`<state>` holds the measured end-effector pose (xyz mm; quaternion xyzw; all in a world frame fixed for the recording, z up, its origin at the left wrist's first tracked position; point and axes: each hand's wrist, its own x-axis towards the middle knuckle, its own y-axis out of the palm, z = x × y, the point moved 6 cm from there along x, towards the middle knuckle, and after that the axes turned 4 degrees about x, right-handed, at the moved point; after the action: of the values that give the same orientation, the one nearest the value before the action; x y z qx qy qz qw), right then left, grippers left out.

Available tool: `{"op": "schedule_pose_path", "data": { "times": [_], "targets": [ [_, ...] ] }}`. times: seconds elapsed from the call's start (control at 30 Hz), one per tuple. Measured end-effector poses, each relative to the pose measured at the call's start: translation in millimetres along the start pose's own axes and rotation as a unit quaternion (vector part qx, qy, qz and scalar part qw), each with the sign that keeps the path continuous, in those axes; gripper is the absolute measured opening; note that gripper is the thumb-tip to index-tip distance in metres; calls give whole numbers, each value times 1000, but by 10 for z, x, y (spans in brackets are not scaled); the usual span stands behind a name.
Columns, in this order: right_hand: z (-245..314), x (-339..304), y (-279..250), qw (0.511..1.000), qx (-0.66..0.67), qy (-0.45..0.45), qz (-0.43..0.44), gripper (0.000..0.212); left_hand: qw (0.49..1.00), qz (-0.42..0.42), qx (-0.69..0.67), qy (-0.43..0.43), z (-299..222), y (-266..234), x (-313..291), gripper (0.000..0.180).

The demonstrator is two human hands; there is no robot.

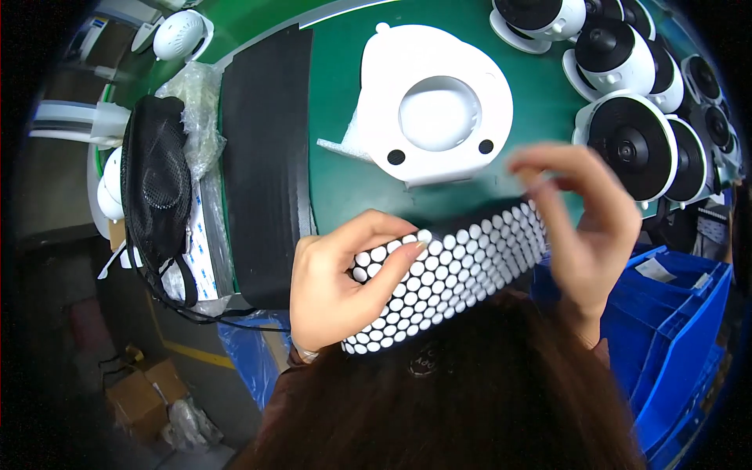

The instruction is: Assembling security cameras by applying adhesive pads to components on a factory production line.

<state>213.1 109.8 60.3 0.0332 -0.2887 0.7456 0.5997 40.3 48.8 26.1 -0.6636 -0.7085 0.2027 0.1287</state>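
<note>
A black sheet covered with rows of round white pads [462,262] is gripped by my left hand [337,282], thumb on the dotted face and fingers behind the upper edge. The sheet slants up to the right. Above its right end is my right hand [583,227], blurred, thumb and forefinger drawn together in a pinch; anything between the tips is too smeared to see. Beyond the sheet, a white rounded plastic housing [376,86] lies on the green table [337,196]. It has a big round opening and two black round pads [396,157] near its closer edge.
White-and-black round devices [630,141] crowd the right side of the table. To the left lie a black flat panel [266,164], clear bubble wrap [200,110] and a black mesh pouch [160,176]. Blue crates [658,337] stand at lower right. A cardboard box [145,399] sits on the floor.
</note>
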Motion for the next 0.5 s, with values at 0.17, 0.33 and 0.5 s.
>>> {"op": "schedule_pose_path", "data": {
  "times": [0.17,0.33,0.5],
  "targets": [
    [130,-71,208,987,33,-64,146,16,998,5,-8,69,-163,-14,-19,7],
    [150,-116,190,987,-2,-67,149,16,997,-6,-5,79,-184,-3,-9,8],
    [169,-118,199,984,-54,-84,147,16,994,5,28,101,-243,23,-4,6]
  ]
}}
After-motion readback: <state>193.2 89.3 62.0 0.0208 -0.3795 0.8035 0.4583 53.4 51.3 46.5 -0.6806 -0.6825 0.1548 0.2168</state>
